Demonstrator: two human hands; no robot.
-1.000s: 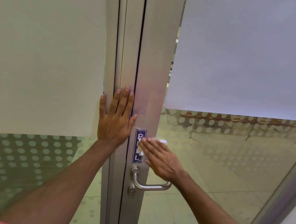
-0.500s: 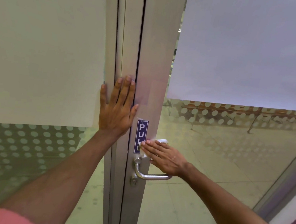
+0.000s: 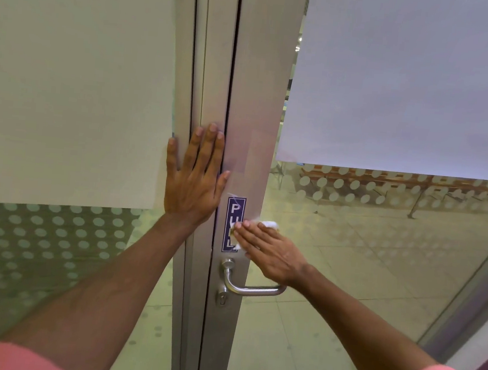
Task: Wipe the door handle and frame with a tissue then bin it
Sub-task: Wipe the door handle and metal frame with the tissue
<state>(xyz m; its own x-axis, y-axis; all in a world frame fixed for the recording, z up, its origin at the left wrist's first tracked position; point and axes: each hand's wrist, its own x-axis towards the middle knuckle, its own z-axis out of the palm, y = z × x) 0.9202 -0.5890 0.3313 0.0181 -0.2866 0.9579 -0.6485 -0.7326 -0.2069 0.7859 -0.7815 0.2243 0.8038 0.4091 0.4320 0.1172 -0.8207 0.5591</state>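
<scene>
The tissue (image 3: pixel 268 224) is pressed flat against the aluminium door frame (image 3: pixel 260 97) under the right hand (image 3: pixel 269 251), just right of the blue sign (image 3: pixel 234 224) and a little above the lever door handle (image 3: pixel 252 288). Only a white edge of it shows beyond the fingertips.

Compared with 1 s ago, the right hand has slid down the stile and then come to rest at about the same height as half a second ago, its fingers (image 3: pixel 250 233) now lying partly over the lower half of the sign. That reads as short up-and-down strokes on the frame; the handle itself is not touched at present, so the wiping looks to be mid-way, with the handle and the binning left to do.

The right fingers are held together and flat, pinning the tissue to the metal. The left hand (image 3: pixel 192 180) lies open on the neighbouring frame, fingers straight and slightly spread, bracing and holding nothing, much as it did 1 s ago.

The sign reads "PULL" in white capitals set vertically; the last 2 letters are partly covered. No brand is legible.
</scene>
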